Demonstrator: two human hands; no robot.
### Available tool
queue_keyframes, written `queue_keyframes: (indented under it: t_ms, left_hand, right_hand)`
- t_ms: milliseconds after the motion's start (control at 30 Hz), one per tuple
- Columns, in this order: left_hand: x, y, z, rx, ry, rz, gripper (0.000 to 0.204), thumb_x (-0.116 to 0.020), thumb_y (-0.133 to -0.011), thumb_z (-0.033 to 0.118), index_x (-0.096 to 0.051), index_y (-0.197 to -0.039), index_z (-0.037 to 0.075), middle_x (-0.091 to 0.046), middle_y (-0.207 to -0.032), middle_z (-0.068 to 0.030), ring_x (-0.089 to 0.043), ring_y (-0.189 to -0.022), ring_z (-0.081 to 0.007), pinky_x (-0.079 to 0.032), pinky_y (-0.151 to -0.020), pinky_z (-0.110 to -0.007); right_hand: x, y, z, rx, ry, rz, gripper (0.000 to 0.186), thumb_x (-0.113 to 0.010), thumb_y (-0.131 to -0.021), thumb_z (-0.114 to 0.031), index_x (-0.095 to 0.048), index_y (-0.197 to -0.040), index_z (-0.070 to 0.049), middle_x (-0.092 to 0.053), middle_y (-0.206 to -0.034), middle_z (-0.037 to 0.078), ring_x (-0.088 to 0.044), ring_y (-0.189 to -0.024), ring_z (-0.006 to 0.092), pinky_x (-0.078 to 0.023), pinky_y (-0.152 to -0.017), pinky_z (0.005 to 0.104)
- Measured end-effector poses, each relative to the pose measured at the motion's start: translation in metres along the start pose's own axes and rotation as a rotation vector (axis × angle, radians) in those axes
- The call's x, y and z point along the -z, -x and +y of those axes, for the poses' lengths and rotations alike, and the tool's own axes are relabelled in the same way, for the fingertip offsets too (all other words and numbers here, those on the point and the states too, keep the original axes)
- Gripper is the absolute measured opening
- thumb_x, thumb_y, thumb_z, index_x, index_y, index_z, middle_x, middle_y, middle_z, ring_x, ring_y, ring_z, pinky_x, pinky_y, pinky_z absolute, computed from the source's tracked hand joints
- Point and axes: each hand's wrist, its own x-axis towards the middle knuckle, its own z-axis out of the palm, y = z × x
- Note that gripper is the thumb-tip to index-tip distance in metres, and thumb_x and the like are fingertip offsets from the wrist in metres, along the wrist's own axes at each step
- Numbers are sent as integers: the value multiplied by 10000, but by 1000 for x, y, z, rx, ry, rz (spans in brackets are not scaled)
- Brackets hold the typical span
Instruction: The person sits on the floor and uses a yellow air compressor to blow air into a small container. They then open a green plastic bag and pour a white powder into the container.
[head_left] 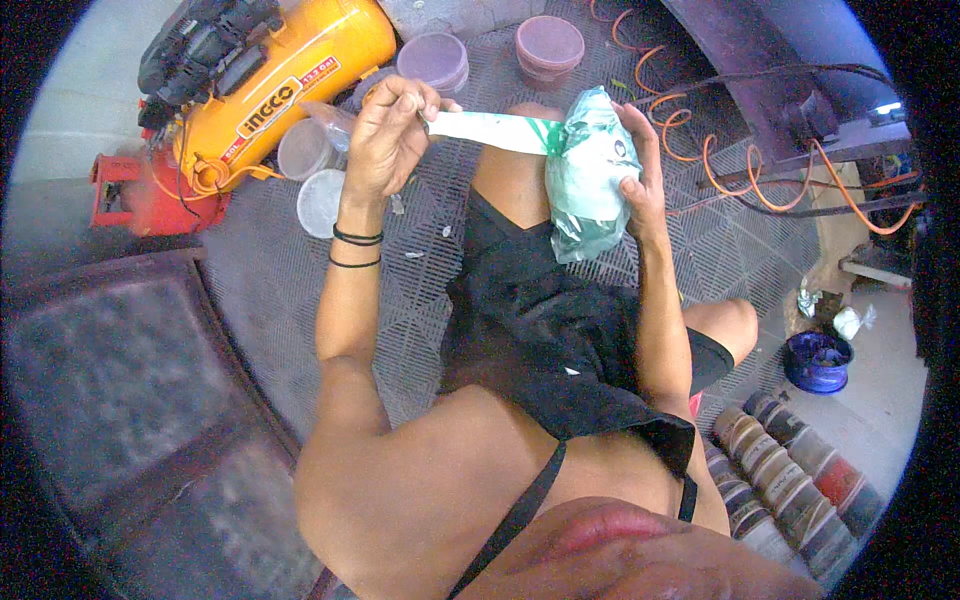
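My left hand, raised at the upper middle, pinches the end of a pale strip of tape or plastic. This strip is stretched across to a lumpy bundle wrapped in translucent mint-green plastic. My right hand grips that bundle from its right side, with the thumb on its front. The bundle is held above my bent leg and black clothing. What is inside the plastic I cannot make out.
A yellow compressor, red machine and lidded tubs stand beyond. Orange coiled hose hangs at right, above a blue bucket. Stacked cans lie lower right, a dark panel at left on the grated mat.
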Motion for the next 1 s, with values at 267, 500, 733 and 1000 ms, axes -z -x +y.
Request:
queue_keyframes:
  t_ms: [267, 500, 733, 1000]
  left_hand:
    - [-24, -13, -9, -21, -27, 13, 135, -447, -1023, 165, -509, -996, 48, -529, -923, -70, -590, -1063, -258, -523, -912, -406]
    - [-28, -40, -13, 57, -169, 76, 133, -483, -1010, 172, -522, -1004, 45, -570, -960, -69, -614, -1029, -229, -553, -835, -370]
    - [-19, -35, 0, 263, -898, 254, 317, -594, -959, 204, -533, -1224, 42, -589, -1129, -77, -588, -1025, -161, -517, -805, -291]
    - [-44, -44, 41, -55, -1050, 459, 403, -623, -936, 155, -502, -1305, 49, -530, -1251, -120, -566, -1073, -192, -515, -844, -320]
  right_hand:
    - [7, 15, 6, -137, -7, 129, 955, -751, -686, -487, -375, -1426, -14, -401, -1442, 185, -366, -1351, 304, -250, -1138, 410]
    - [-1, 26, -6, -284, -274, 234, 924, -721, -700, -450, -351, -1444, -46, -407, -1418, 152, -418, -1297, 278, -340, -1081, 383]
    - [-1, 35, -21, -176, -268, 58, 972, -719, -620, -242, -304, -1473, -34, -273, -1530, 150, -216, -1436, 278, -136, -1174, 381]
    - [-12, 38, -18, -3, -78, 2, 878, -774, -731, -226, -328, -1478, -112, -162, -1578, 187, -143, -1464, 303, -125, -1178, 400]
